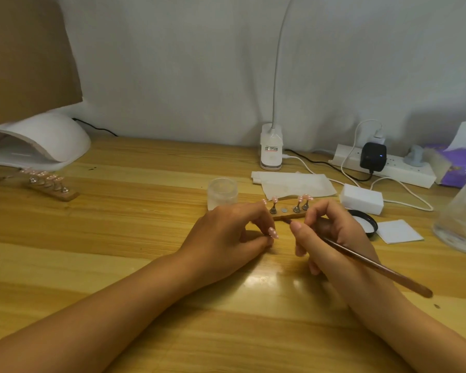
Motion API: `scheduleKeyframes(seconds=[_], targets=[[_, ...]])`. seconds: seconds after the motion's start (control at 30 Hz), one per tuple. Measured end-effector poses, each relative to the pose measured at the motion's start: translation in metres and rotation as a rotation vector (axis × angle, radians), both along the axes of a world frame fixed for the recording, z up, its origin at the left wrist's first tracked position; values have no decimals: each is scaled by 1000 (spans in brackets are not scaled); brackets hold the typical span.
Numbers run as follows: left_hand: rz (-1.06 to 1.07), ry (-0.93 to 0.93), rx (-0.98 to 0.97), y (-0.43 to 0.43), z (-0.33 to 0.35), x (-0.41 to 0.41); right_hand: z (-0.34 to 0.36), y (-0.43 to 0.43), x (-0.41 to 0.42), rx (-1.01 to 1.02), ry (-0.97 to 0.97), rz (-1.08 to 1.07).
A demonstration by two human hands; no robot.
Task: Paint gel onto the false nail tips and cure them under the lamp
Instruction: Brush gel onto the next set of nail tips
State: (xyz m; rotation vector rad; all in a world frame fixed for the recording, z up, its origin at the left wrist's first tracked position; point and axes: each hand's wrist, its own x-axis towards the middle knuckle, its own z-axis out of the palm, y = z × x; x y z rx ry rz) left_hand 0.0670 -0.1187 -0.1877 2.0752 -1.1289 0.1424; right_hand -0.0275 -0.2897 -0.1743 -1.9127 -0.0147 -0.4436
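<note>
With left hand [226,232] pinching one tip [272,232] and right hand [331,238] gripping the brush [374,265] at it, just before the rack [288,216] of other tips, seemingly midway through painting, second rack [51,188] beside the lamp [38,141], not under it.

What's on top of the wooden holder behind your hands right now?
Pink nail tips on metal stands, plus one bare round disc. The left hand hides the left end of the holder.

Stand [285,215] left end hidden behind left hand [226,238] (fingers).
</note>
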Motion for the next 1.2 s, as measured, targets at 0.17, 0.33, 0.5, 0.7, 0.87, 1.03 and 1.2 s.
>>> scheduleKeyframes(seconds=[0.17, 0.33, 0.5, 0.7, 0.87, 1.03, 1.2], targets=[[12, 30, -25, -1, 0, 0, -2, 2, 2, -66, -60, -42], [19, 10, -31, -3, 4, -3, -4, -1, 6, -209, -26, -15], [35, -20, -14, -4, 5, -5, 3, 7, 7, -275, 56, 63], [18, -77, 15, -3, 5, -7, 16, 12, 15, -186, 149, 72], [50, -119, 18, -2, 5, -9, 10, 9, 7, -205, 54, 3], [182, -115, 59, -2, 1, -6, -5, 0, 2, -312, -127, -144], [241, -120, 149, -5, -3, -4, -3, -15, 7, -393, -234, -214]])
